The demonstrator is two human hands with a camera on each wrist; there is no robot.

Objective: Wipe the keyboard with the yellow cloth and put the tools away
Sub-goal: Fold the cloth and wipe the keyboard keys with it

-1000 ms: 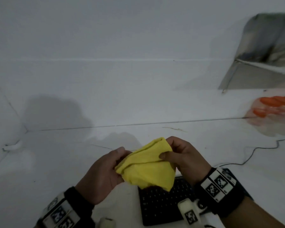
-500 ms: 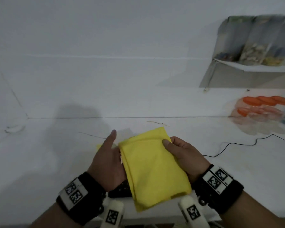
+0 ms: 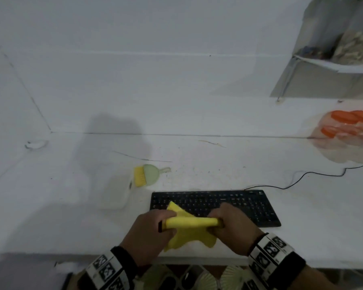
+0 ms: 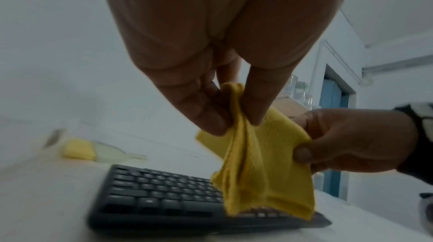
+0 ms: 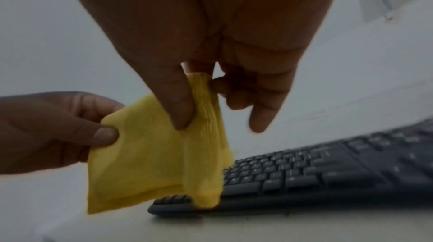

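Observation:
A folded yellow cloth (image 3: 190,223) hangs between both hands, just above the front left of a black keyboard (image 3: 235,203) on the white counter. My left hand (image 3: 155,229) pinches the cloth's left end (image 4: 236,116) between thumb and fingers. My right hand (image 3: 231,222) pinches the right end (image 5: 201,98) the same way. The lower edge of the cloth (image 5: 152,162) dangles over the keyboard's (image 5: 328,168) front row. A small brush with yellow bristles and a pale green handle (image 3: 146,175) lies behind the keyboard's left end.
A white box-like object (image 3: 113,193) sits left of the keyboard. The keyboard's black cable (image 3: 314,174) runs off to the right. Clear containers with orange lids (image 3: 348,126) stand at the far right, under a wall shelf (image 3: 333,65). The counter's front edge is just below my wrists.
The view has tilted down, so the keyboard and brush now show. The cloth, held spread and flat before, is now folded narrower and hangs from both hands over the keyboard.

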